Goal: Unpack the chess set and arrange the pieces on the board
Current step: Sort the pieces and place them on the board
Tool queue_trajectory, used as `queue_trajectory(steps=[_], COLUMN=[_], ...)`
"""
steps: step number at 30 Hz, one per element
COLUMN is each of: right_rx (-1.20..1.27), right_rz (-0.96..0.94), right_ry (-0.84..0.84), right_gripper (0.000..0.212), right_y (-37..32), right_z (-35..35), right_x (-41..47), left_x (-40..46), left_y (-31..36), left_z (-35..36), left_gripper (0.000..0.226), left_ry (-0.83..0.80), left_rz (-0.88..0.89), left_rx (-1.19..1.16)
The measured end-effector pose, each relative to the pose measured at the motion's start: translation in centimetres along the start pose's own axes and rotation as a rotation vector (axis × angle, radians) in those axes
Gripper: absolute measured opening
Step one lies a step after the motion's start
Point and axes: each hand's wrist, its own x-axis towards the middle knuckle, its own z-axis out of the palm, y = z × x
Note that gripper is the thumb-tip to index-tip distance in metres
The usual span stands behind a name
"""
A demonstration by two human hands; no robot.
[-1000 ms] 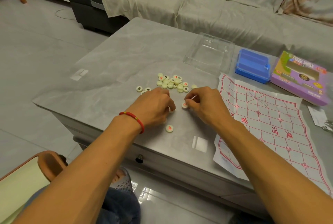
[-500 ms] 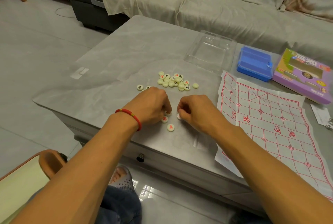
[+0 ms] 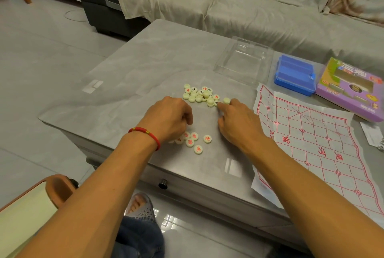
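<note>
Head view: mixed pieces (image 3: pixel 200 95) lie heaped far of the hands, red pieces (image 3: pixel 194 141) near, board (image 3: pixel 324 143) right. Left hand (image 3: pixel 170 118) is curled, contents hidden; right hand (image 3: pixel 239 121) touches a heap piece with its forefinger. The discs appear light, rigid and smooth; pinch the rims.

- Heap of cream disc pieces (image 3: pixel 201 95), red or black characters, mid-table.
- Small cluster of red-marked pieces (image 3: pixel 194 141) near the table's front edge.
- Paper board (image 3: pixel 315 141), red grid, creased, overhanging the front-right edge.
</note>
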Motion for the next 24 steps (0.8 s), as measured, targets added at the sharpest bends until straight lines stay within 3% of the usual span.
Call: queue_trajectory(steps=[4, 8, 16, 21, 24], right_rx=[-0.026, 0.085, 0.018, 0.063, 0.064], right_rz=[-0.007, -0.185, -0.269, -0.108, -0.073], right_ry=[0.015, -0.079, -0.095, 0.161, 0.14], right_gripper=[0.03, 0.04, 0.05, 0.035, 0.032], right_y=[-0.2, -3.1, -5.1, -1.6, -0.7], right_z=[-0.4, -0.6, 0.8, 0.1, 0.2], right_x=[-0.9, -1.7, 0.1, 1.3, 2.6], left_x=[0.1, -0.1, 0.3, 0.6, 0.6], left_y=[-1.6, -2.2, -1.8, -0.8, -0.2], left_z=[-1.1, -1.8, -1.0, -1.1, -1.0], left_gripper=[0.031, 0.028, 0.036, 0.044, 0.044], left_ry=[0.211, 0.271, 0.214, 0.211, 0.236], left_rz=[-0.202, -0.314, -0.274, -0.186, -0.164], left_rx=[-0.013, -0.041, -0.041, -0.161, -0.188])
